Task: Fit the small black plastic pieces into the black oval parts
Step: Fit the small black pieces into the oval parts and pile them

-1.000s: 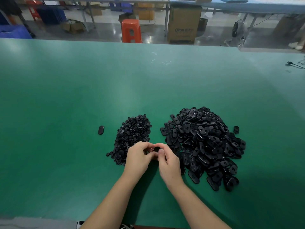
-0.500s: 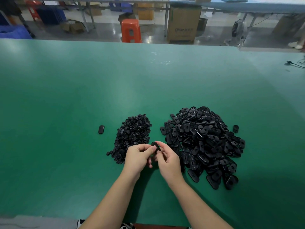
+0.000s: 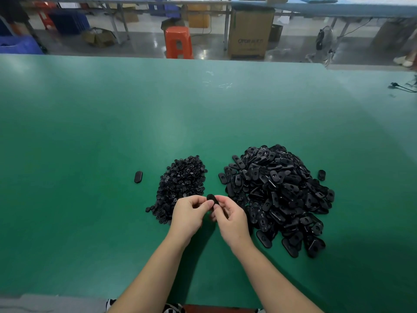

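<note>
- Left hand (image 3: 189,216) and right hand (image 3: 230,219) meet above the green matte surface (image 3: 90,136), fingers curled; together they pinch one black oval plastic part (image 3: 212,199).
- Held oval part: long axis runs from near-right to far-left, its far end standing clear above the fingertips. Whether a small piece sits in it cannot be told.
- Left of the hands: a loose heap of small black plastic pieces (image 3: 180,184), lying directly on the surface.
- Right of the hands: a larger heap of black oval parts (image 3: 277,195), likewise uncontained.
- One single oval part (image 3: 138,177) lies apart, left of the small-piece heap, long axis pointing away from the person.
- Another stray oval part (image 3: 321,175) lies just beyond the large heap's right edge.
- Beyond the surface: an orange plastic stool (image 3: 178,42) and a brown cardboard box (image 3: 249,33) on the floor.
</note>
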`<state>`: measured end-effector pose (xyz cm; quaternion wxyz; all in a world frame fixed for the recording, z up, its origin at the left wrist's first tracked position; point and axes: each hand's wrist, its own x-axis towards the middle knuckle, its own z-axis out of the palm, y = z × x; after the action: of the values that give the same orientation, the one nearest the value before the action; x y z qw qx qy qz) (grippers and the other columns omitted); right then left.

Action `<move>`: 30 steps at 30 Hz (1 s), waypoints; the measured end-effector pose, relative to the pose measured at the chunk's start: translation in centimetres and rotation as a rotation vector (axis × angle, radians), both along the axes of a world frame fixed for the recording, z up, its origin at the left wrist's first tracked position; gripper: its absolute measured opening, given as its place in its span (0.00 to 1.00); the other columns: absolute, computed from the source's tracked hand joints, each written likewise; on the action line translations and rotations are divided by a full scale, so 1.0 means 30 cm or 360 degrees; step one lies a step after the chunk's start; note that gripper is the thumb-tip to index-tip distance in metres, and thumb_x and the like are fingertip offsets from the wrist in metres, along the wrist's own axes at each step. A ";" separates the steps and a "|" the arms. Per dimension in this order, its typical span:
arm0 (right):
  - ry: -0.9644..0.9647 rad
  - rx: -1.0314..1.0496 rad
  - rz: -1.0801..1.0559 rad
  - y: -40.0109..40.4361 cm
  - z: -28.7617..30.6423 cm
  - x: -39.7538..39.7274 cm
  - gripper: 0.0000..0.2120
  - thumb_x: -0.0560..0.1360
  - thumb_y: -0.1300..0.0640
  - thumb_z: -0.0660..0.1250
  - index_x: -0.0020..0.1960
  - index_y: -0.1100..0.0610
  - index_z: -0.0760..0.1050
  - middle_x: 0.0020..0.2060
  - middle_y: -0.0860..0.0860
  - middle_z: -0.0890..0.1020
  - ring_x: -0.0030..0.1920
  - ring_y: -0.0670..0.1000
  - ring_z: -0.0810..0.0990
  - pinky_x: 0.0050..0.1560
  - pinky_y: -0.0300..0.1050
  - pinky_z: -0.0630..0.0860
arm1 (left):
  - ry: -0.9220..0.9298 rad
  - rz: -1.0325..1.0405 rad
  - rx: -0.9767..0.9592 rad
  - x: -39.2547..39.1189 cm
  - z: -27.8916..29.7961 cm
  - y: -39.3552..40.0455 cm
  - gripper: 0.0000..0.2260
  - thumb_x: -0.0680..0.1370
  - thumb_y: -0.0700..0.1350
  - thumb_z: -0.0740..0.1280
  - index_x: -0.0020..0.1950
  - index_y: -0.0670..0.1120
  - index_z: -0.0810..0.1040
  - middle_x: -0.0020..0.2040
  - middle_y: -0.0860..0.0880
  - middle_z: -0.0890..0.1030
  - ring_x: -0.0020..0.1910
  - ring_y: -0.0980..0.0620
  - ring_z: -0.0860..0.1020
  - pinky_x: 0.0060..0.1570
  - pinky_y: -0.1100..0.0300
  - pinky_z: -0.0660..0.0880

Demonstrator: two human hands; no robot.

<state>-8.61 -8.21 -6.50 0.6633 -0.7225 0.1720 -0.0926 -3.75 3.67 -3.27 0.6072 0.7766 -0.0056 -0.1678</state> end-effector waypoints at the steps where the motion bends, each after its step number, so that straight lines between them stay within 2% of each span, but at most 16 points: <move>1: 0.0003 -0.0007 0.0008 -0.001 -0.002 0.002 0.13 0.81 0.66 0.64 0.53 0.49 0.79 0.38 0.47 0.84 0.36 0.42 0.81 0.42 0.37 0.78 | 0.0018 0.0002 -0.0028 -0.001 -0.001 0.001 0.10 0.79 0.43 0.73 0.37 0.51 0.86 0.28 0.52 0.80 0.22 0.60 0.70 0.23 0.67 0.66; 4: 0.0031 -0.0051 0.0029 -0.002 -0.009 0.004 0.13 0.81 0.66 0.64 0.51 0.48 0.78 0.37 0.48 0.84 0.35 0.42 0.80 0.40 0.39 0.78 | 0.0045 -0.0003 -0.0069 -0.007 -0.003 0.002 0.10 0.79 0.42 0.72 0.37 0.50 0.86 0.28 0.53 0.79 0.22 0.61 0.70 0.23 0.68 0.66; 7: 0.0052 -0.0139 0.0063 -0.006 -0.014 0.005 0.13 0.81 0.64 0.64 0.51 0.45 0.77 0.43 0.48 0.85 0.37 0.44 0.82 0.41 0.39 0.79 | 0.0028 0.0022 -0.0041 -0.010 -0.002 0.003 0.09 0.79 0.42 0.72 0.38 0.48 0.86 0.28 0.53 0.81 0.22 0.61 0.71 0.23 0.69 0.67; 10: 0.0068 -0.0182 0.0095 -0.007 -0.021 0.005 0.12 0.81 0.63 0.63 0.53 0.46 0.76 0.48 0.47 0.86 0.48 0.44 0.85 0.49 0.45 0.83 | -0.0023 0.0023 0.0055 -0.007 -0.001 0.002 0.07 0.78 0.43 0.73 0.40 0.48 0.86 0.34 0.50 0.85 0.29 0.60 0.77 0.30 0.67 0.73; 13: 0.0075 -0.0185 0.0093 -0.004 -0.033 0.006 0.10 0.81 0.62 0.64 0.59 0.51 0.78 0.51 0.47 0.86 0.53 0.46 0.85 0.58 0.51 0.81 | 0.0001 0.0048 0.0036 -0.014 -0.006 0.002 0.07 0.78 0.43 0.73 0.41 0.47 0.86 0.36 0.50 0.86 0.33 0.59 0.80 0.33 0.67 0.75; 15: 0.0095 -0.0174 0.0079 -0.005 -0.038 0.009 0.13 0.81 0.61 0.64 0.63 0.54 0.79 0.53 0.47 0.86 0.55 0.46 0.84 0.62 0.52 0.80 | 0.0028 0.0058 0.0031 -0.018 -0.011 0.001 0.06 0.79 0.43 0.73 0.42 0.46 0.86 0.37 0.49 0.86 0.35 0.57 0.81 0.37 0.62 0.78; 17: 0.0109 -0.0157 0.0077 -0.008 -0.042 0.014 0.15 0.81 0.61 0.64 0.66 0.56 0.79 0.55 0.47 0.86 0.57 0.46 0.84 0.63 0.53 0.79 | 0.0033 0.0076 0.0021 -0.023 -0.015 -0.002 0.06 0.79 0.44 0.73 0.42 0.47 0.86 0.37 0.48 0.85 0.34 0.56 0.79 0.38 0.58 0.77; 20: 0.0126 -0.0128 0.0081 -0.012 -0.046 0.020 0.15 0.81 0.62 0.64 0.67 0.58 0.79 0.58 0.50 0.85 0.60 0.49 0.83 0.66 0.54 0.78 | -0.0049 0.0132 0.0026 -0.033 -0.021 -0.009 0.06 0.78 0.43 0.73 0.41 0.47 0.85 0.35 0.50 0.84 0.32 0.58 0.77 0.36 0.62 0.73; 23: 0.0128 -0.0094 0.0084 -0.017 -0.051 0.021 0.16 0.81 0.63 0.64 0.67 0.59 0.79 0.58 0.50 0.85 0.60 0.49 0.83 0.67 0.54 0.77 | -0.0088 0.0169 0.0005 -0.043 -0.025 -0.014 0.06 0.78 0.41 0.73 0.42 0.47 0.86 0.35 0.51 0.85 0.33 0.59 0.78 0.35 0.65 0.74; 26: 0.0120 -0.0057 0.0086 -0.022 -0.053 0.020 0.16 0.81 0.64 0.64 0.67 0.58 0.79 0.58 0.50 0.85 0.59 0.49 0.84 0.65 0.54 0.79 | -0.0090 0.0170 -0.0002 -0.043 -0.029 -0.013 0.05 0.78 0.41 0.73 0.43 0.47 0.86 0.37 0.50 0.86 0.36 0.57 0.80 0.40 0.60 0.77; 30: 0.0084 -0.0055 0.0116 -0.023 -0.044 0.017 0.16 0.81 0.65 0.63 0.65 0.52 0.80 0.54 0.46 0.86 0.56 0.47 0.85 0.63 0.53 0.80 | -0.0085 0.0177 -0.0003 -0.040 -0.031 -0.010 0.05 0.78 0.41 0.73 0.43 0.47 0.86 0.38 0.50 0.86 0.39 0.53 0.82 0.44 0.56 0.79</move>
<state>-8.11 -8.89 -7.82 0.6488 -0.7419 0.1612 -0.0522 -4.95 3.36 -4.20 0.6160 0.7793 0.0212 -0.1131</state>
